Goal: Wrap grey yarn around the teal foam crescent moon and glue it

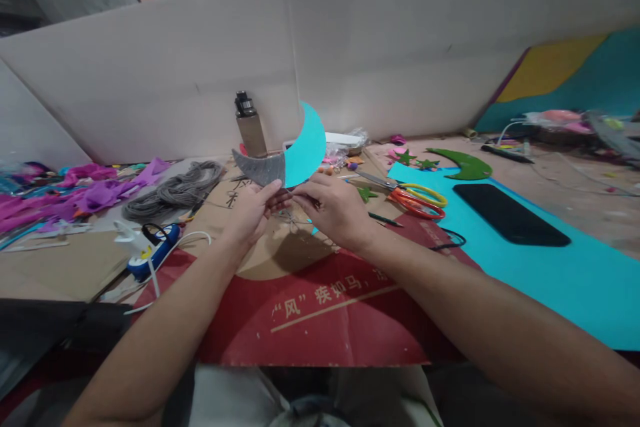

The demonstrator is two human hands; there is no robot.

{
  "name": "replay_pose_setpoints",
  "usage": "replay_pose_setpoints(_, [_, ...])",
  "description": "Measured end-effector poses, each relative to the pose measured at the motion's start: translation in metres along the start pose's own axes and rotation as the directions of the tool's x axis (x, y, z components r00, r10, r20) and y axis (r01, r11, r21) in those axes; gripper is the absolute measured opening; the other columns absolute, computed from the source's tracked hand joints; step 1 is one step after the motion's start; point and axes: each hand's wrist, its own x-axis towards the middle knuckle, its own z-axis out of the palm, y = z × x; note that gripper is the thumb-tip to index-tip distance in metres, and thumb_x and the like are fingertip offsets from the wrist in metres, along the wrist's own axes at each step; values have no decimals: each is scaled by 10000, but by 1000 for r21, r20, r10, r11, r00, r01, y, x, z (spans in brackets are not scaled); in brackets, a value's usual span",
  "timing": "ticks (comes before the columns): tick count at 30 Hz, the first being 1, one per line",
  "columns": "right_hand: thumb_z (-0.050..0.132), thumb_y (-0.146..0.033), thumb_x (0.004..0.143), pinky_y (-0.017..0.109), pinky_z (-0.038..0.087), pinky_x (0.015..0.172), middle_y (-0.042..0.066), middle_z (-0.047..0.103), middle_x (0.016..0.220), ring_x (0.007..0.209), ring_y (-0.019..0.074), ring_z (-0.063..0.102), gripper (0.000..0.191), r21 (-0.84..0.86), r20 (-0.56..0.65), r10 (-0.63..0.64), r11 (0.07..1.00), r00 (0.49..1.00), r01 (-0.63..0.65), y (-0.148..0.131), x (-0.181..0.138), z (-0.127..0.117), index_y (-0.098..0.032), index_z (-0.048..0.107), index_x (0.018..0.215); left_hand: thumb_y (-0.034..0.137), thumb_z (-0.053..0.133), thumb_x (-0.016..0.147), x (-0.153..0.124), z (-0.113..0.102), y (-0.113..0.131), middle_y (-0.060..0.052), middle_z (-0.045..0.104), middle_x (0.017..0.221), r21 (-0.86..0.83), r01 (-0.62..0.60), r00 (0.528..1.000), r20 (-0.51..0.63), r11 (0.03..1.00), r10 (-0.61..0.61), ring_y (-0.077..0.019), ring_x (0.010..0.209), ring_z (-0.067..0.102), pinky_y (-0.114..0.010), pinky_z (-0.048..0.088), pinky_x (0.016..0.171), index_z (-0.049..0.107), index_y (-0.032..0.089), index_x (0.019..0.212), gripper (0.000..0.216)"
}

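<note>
A crescent moon cutout (309,150) is held up over the cardboard. Its right part is bright blue; grey cord (263,168) covers the left part in close-set turns. My left hand (260,205) is closed on the crescent's lower edge, thumb in front, where grey meets blue. Just right of it, my right hand (333,203) pinches a thin grey strand close under the crescent; its fingertips are partly hidden. A coil of the same grey cord (175,190) lies to the left on the table.
Scissors (417,199) with red and yellow handles, a green crescent (467,165) and a black phone (510,213) lie to the right. A blue power strip (154,252) is at left. Red-brown cardboard (320,327) lies under my hands. A dark bottle-like device (251,130) stands behind.
</note>
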Motion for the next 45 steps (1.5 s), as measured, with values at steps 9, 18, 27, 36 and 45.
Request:
replay_pose_setpoints(9, [488, -253, 907, 276, 409, 771, 69, 680, 1016, 916, 166, 593, 206, 194, 140, -94, 979, 986, 66, -11, -6, 10, -190, 684, 923, 212, 646, 770, 8, -4, -5, -107, 721, 787, -78, -54, 998, 7, 995, 54, -217, 835, 701, -315, 558, 741, 615, 117, 782, 100])
replay_pose_setpoints(18, [557, -524, 811, 264, 386, 633, 6, 583, 773, 694, 128, 510, 352, 591, 174, 459, 659, 871, -465, 2, 5, 10, -177, 555, 864, 231, 681, 756, 7, -9, 3, -105, 721, 849, -70, -90, 995, 46, 993, 94, -202, 803, 703, -257, 539, 650, 640, 114, 873, 171])
replay_pose_setpoints(27, [629, -519, 723, 264, 299, 538, -26, 486, 569, 529, 85, 384, 386, 756, 205, 536, 445, 819, -480, 23, 9, 15, -166, 513, 618, 205, 752, 659, -6, 2, 4, -61, 696, 911, -49, -7, 992, 123, 999, 13, -143, 693, 666, -227, 499, 580, 647, 145, 997, 359])
replay_pose_setpoints(36, [668, -525, 682, 259, 342, 559, -9, 535, 577, 536, 91, 441, 394, 808, 247, 535, 346, 808, -476, 15, 10, 15, -167, 521, 606, 148, 771, 590, -2, 0, 4, 8, 612, 674, -96, 6, 997, 72, 995, 1, -63, 532, 543, -197, 449, 541, 623, 115, 777, 241])
replay_pose_setpoints(45, [512, -420, 824, 270, 403, 654, 40, 633, 772, 701, 144, 546, 279, 398, 70, 571, 736, 818, -548, 63, 21, -12, -164, 624, 829, 154, 754, 580, 19, -29, 14, 10, 582, 574, -188, -105, 980, -187, 976, 69, -74, 552, 549, -185, 428, 517, 592, 106, 670, 191])
